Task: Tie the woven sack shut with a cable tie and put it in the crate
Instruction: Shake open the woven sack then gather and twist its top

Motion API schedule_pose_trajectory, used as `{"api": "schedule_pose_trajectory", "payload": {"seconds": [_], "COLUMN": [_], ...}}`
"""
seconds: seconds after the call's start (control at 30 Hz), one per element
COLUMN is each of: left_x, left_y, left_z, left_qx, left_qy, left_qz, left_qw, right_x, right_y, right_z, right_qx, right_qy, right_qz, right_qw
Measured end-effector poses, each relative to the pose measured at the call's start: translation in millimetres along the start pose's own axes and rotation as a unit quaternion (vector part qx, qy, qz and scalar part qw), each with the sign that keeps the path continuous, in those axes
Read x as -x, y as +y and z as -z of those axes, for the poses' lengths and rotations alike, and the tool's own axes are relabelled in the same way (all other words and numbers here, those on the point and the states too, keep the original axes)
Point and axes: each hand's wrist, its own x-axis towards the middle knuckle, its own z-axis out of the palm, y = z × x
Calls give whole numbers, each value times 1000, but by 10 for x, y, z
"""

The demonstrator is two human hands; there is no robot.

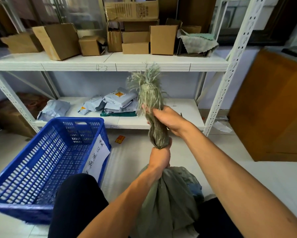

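here, the white rack [110, 66] stands behind the blue crate [46, 210]. right of the crate, outside it, the green woven sack [166, 203] stands on the floor. the right hand [168, 118] clamps its twisted neck up high; the left hand [159, 158] grips it lower down.

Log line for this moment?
left hand: grips sack neck low | right hand: grips neck higher | sack: untied, outside crate
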Motion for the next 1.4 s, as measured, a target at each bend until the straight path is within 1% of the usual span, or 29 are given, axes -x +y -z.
{"api": "schedule_pose_trajectory", "payload": {"seconds": [0.1, 0.2, 0.23, 0.27, 0.37, 0.43, 0.5, 0.57, 0.67, 0.7, 0.77, 0.8, 0.9, 1.0, 1.07, 1.2, 1.3, 1.4], "left_x": [-78, -186, -215, -228, -238, -239, -252, -243, -195, -186, -196, -204, -233, -338, -399, -458, -611, -773], "left_y": [81, 215, 253, 293, 425, 538, 634, 693, 747, 757, 759, 762, 769, 710, 681, 643, 567, 457], "left_z": [81, 178, 205, 226, 222, 218, 215, 200, 164, 155, 161, 170, 214, 267, 301, 374, 418, 426], "left_qx": [39, 73, 77, 80, 92, 62, 12, -52, -126, -142, -151, -149, -159, -168, -186, -227, -211, -176], "left_qy": [18, 40, 45, 45, 2, -6, -17, -33, -59, -73, -98, -107, -126, -129, -123, -153, -148, -129], "left_qz": [-17, -35, -35, -34, -55, -75, -116, -151, -201, -213, -224, -221, -212, -189, -175, -168, -136, -104], "left_qw": [999, 996, 995, 995, 994, 995, 993, 987, 970, 964, 958, 958, 956, 959, 959, 947, 957, 970], "right_x": [52, 109, 147, 181, 252, 289, 366, 394, 357, 330, 247, 226, 178, 88, 4, -153, -268, -347], "right_y": [108, 361, 439, 496, 614, 676, 674, 711, 788, 813, 881, 889, 856, 905, 1013, 1290, 1408, 1522], "right_z": [69, 138, 139, 135, 152, 185, 192, 192, 147, 111, 65, 50, 43, -8, -53, -88, -91, 5], "right_qx": [79, 141, 146, 140, 51, 47, 88, 81, 85, 98, 112, 110, 111, 153, 186, 271, 296, 290], "right_qy": [-47, -39, -33, -24, 16, 26, 9, -8, -17, -10, 28, 51, 80, 95, 132, 162, 170, 178], "right_qz": [-54, -89, -96, -97, -101, -95, -91, -78, -24, -13, -2, -2, -3, -4, 0, -22, -57, -96], "right_qw": [994, 985, 984, 985, 993, 994, 992, 994, 996, 995, 993, 993, 991, 984, 974, 949, 938, 936]}}
